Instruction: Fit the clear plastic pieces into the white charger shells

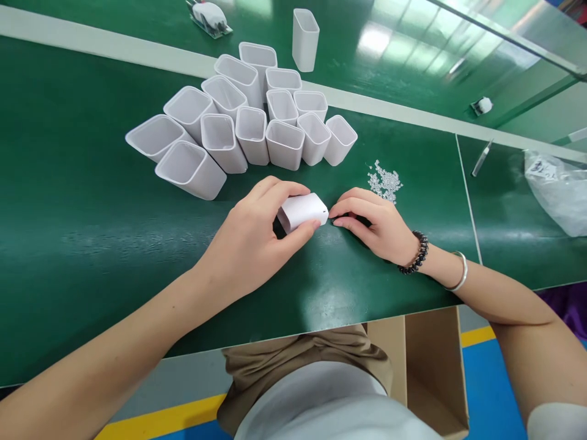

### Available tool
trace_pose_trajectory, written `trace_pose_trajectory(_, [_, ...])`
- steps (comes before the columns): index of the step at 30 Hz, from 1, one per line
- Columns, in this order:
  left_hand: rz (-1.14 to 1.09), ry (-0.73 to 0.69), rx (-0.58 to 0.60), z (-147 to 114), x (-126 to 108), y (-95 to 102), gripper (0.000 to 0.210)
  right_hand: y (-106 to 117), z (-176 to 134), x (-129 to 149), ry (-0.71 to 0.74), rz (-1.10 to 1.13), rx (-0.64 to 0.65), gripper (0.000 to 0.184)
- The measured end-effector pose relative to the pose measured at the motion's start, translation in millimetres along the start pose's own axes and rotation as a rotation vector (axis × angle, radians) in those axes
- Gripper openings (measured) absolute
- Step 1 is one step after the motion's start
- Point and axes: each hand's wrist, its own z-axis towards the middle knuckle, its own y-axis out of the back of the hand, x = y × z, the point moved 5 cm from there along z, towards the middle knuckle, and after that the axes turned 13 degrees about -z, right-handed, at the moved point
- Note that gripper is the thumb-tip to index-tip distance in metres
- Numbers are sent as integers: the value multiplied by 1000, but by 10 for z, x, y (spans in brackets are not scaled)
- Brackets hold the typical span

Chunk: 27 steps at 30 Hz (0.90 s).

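Note:
My left hand (pixel 261 238) is wrapped around a white plastic housing (pixel 303 212) lying on its side, its small-slotted end facing right. Close against that end, the thumb and fingertips of my right hand (pixel 371 223) are pinched together; what they hold, if anything, is too small to make out. Just beyond my right hand lies a loose pile of small clear pieces (pixel 386 183). Behind my left hand stand several white open-topped housings (pixel 284 146) of similar shape, grouped upright on the green table (pixel 92 214).
One more white housing (pixel 305 43) stands on the shelf behind the pale strip. A pen-like tool (pixel 481 159) and a clear plastic bag (pixel 559 192) lie at the right. Below the table edge is an open cardboard box (pixel 433 366).

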Motion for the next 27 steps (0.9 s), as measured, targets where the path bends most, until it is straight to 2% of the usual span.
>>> trace_pose_trajectory(11, [-152, 125, 6, -16, 7, -32, 32, -82, 17, -34, 6, -99, 27, 20])
trace_pose_trajectory(18, [9, -22, -9, -66, -7, -188, 27, 99, -15, 28, -142, 195, -122, 17])
trace_pose_trajectory(22, [61, -54, -21, -66, -2, -227, 27, 103, -39, 76, -169, 195, -171, 17])
trace_pose_trajectory(27, [89, -95, -27, -54, 6, -247, 27, 57, -31, 80, -130, 193, -169, 14])
